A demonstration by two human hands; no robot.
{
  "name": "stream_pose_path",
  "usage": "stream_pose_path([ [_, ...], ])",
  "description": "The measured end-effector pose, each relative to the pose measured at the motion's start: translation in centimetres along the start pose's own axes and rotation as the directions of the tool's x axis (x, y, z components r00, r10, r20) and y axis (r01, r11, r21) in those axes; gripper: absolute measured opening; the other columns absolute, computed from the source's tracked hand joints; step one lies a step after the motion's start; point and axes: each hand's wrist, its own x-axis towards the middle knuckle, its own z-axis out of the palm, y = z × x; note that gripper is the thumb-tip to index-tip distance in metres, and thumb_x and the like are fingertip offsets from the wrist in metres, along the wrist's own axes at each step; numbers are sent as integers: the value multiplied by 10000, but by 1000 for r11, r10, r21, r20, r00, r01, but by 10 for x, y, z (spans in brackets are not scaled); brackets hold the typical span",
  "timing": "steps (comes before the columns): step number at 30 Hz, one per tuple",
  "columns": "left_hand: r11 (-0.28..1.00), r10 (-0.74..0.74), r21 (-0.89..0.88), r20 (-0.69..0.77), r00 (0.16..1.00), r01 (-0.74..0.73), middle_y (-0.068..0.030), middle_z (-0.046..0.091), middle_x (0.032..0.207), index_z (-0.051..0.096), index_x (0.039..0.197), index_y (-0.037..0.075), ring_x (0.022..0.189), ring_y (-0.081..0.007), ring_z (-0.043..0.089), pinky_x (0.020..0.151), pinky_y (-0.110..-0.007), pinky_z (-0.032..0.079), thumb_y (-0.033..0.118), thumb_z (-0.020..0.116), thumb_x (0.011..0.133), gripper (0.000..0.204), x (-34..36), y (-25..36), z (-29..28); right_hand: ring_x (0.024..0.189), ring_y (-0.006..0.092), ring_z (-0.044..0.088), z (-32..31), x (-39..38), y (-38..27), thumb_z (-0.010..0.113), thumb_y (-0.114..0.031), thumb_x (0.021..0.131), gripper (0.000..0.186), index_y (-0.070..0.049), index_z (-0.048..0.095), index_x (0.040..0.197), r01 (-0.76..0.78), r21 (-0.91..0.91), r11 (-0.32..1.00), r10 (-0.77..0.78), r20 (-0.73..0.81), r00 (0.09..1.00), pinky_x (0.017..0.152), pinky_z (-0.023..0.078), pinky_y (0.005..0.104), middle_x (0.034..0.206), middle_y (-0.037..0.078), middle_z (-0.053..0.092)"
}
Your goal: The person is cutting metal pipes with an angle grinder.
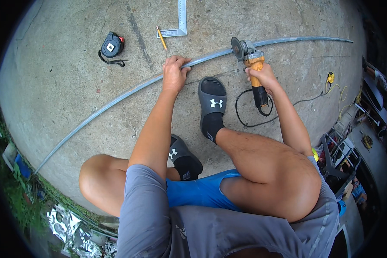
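Note:
A long grey metal bar (129,91) lies across the concrete, looking bowed in this wide view. My left hand (175,74) is closed on it left of the middle, fingers over the far side. In my right hand (264,77) is an orange and black angle grinder (256,64), gripped by its body. Its disc (238,48) stands on edge at the bar; whether it touches cannot be made out. Beyond my left hand lie a yellow pencil (161,38) and a metal try square (182,17). A black tape measure (112,45) rests farther left.
My sandalled right foot (213,101) stands just on the near side of the bar, close to the grinder. A black cord (238,112) loops beside it toward a yellow connector (330,78). Clutter lines the right edge; plants (19,193) and shiny scraps lie at lower left.

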Motion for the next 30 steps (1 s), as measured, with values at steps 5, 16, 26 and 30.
stream_pose_path([
  [5, 999, 0, 51, 27, 1000, -1, -61, 635, 1041, 728, 1066, 116, 1060, -280, 549, 956, -402, 416, 104, 769, 748, 321, -3, -3, -2, 686, 152, 654, 0, -4, -5, 763, -118, 805, 281, 18, 636, 1016, 34, 180, 983, -36, 8, 999, 621, 538, 288, 846, 63, 672],
  [16, 936, 150, 322, 3, 989, -143, -54, 592, 960, 681, 971, 107, 990, -248, 569, 872, -417, 383, 166, 750, 780, 212, -12, 7, 5, 686, 140, 653, -9, -12, 5, 764, -126, 809, 268, 8, 639, 1005, 39, 157, 987, -33, -38, 999, 617, 527, 283, 832, 53, 667],
  [26, 962, 170, 227, -62, 983, -152, -70, 603, 975, 651, 999, 106, 963, -297, 556, 860, -411, 405, 65, 758, 736, 286, -13, 3, 12, 674, 137, 653, -4, -20, 18, 789, -156, 790, 300, -1, 643, 1001, -3, 130, 992, 5, -18, 1000, 607, 526, 283, 825, 47, 668],
  [30, 958, 130, 260, -18, 991, -121, -68, 612, 990, 659, 1045, 114, 981, -294, 544, 865, -410, 403, 60, 739, 748, 312, -15, 4, 11, 674, 135, 651, -2, -25, 16, 793, -158, 784, 296, 0, 643, 985, -11, 130, 992, 13, -21, 1000, 607, 526, 281, 821, 49, 667],
])
